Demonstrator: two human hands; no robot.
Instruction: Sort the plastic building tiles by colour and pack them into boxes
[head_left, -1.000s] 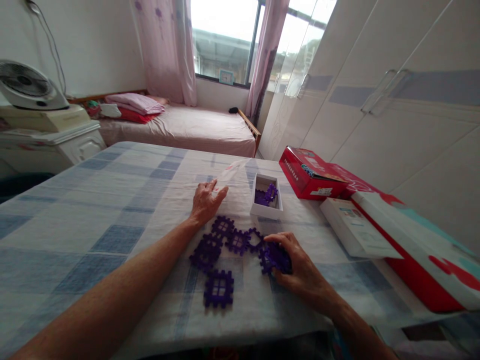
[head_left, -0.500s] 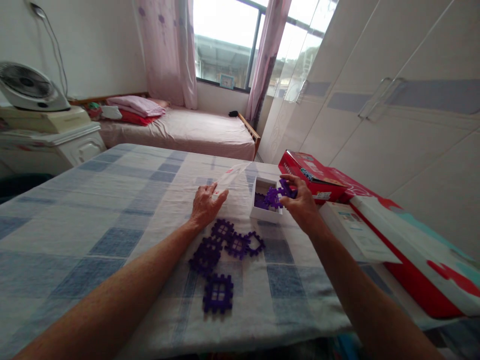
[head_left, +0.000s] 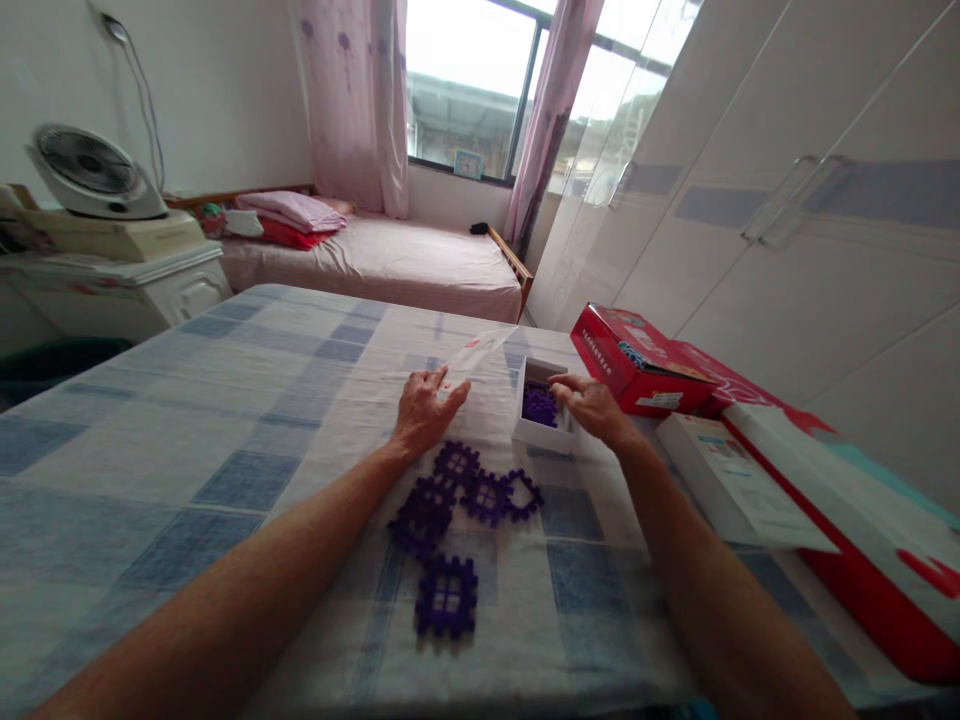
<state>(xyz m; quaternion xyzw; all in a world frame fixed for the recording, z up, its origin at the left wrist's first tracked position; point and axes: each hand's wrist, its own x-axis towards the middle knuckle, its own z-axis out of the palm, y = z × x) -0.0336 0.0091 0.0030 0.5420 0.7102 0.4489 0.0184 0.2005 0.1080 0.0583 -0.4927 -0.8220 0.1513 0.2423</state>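
My left hand (head_left: 425,408) lies on the cloth with its thumb spread from its fingers, and the fingertips touch a clear plastic bag (head_left: 480,350) with red print. My right hand (head_left: 592,405) reaches over the right rim of a small white box (head_left: 534,434), its bent fingers closed at the edge of purple interlocking tiles (head_left: 538,402) inside. Part of those tiles is hidden by the fingers. On the cloth before my left hand lie several more purple notched tiles (head_left: 421,522), some overlapping. One window-shaped tile (head_left: 447,598) lies apart, nearer to me.
A checked blue and white cloth (head_left: 300,390) covers the table. Red boxes (head_left: 637,365), a white box (head_left: 739,470) and a red and white package (head_left: 862,520) line its right side. Beyond the table are a bed (head_left: 420,260) and a wardrobe (head_left: 750,150).
My right hand has lowered the purple tiles from above the white box's right rim into it. The left hand stays by the plastic bag. The whole view has shifted slightly.
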